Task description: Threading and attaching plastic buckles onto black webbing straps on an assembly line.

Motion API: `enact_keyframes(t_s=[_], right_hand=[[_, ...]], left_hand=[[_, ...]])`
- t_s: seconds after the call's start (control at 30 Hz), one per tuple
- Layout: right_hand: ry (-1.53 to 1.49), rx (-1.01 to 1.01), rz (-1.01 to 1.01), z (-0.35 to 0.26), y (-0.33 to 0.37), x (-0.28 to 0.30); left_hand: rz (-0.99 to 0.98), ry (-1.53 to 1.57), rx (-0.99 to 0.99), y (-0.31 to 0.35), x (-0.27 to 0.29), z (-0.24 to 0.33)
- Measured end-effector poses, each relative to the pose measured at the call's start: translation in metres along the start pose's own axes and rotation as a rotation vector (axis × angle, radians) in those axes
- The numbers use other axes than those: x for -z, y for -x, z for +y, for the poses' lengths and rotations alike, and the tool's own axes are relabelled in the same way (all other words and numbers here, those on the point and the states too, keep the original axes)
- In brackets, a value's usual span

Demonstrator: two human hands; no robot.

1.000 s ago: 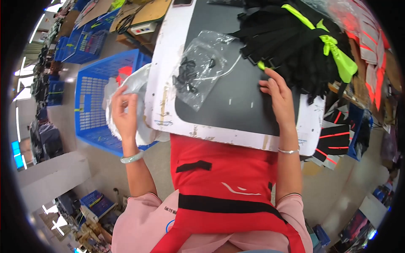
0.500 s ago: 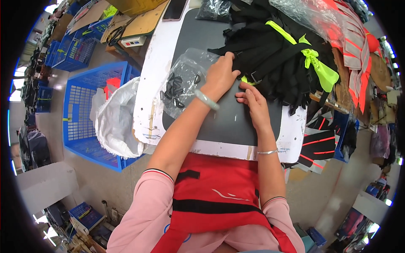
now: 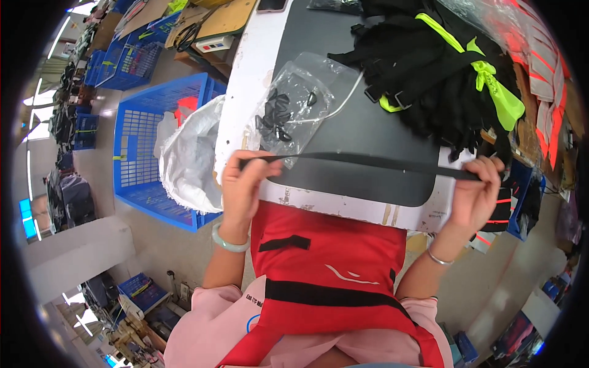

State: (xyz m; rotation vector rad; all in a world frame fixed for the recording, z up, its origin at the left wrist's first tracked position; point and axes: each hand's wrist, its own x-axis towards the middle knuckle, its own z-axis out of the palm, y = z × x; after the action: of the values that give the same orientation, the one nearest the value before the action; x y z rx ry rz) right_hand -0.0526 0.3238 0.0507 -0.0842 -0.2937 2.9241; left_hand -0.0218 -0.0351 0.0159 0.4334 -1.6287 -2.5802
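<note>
Spanning the near part of the tabletop (image 3: 242, 80), a black strap (image 3: 368, 161) runs from your left grip (image 3: 245, 181) to your right grip (image 3: 477, 189). Your left grip is closed on it, near the tabletop's left edge; your right grip is also closed on it, by the near right corner. Between them the strap is nearly straight, with a slight bow. Just beyond its left part you have a clear plastic bag (image 3: 320, 103) with small black pieces (image 3: 276, 110). Farther off to your right lies a bundle of black straps (image 3: 423, 80), with a knotted yellow-green band (image 3: 506, 107) on it. Left of the tabletop, you have a white sack (image 3: 193, 156) and a blue basket (image 3: 138, 144).
</note>
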Motion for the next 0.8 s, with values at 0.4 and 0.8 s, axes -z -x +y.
enact_keyframes(t_s=[0.4, 0.8], right_hand=[[1.764, -0.128, 0.005, 0.039, 0.047, 0.067], [1.006, -0.777, -0.694, 0.052, 0.097, -0.019]], left_hand=[[-0.06, 0.426, 0.102, -0.007, -0.081, 0.019], [-0.26, 0.457, -0.021, 0.015, -0.123, 0.014]])
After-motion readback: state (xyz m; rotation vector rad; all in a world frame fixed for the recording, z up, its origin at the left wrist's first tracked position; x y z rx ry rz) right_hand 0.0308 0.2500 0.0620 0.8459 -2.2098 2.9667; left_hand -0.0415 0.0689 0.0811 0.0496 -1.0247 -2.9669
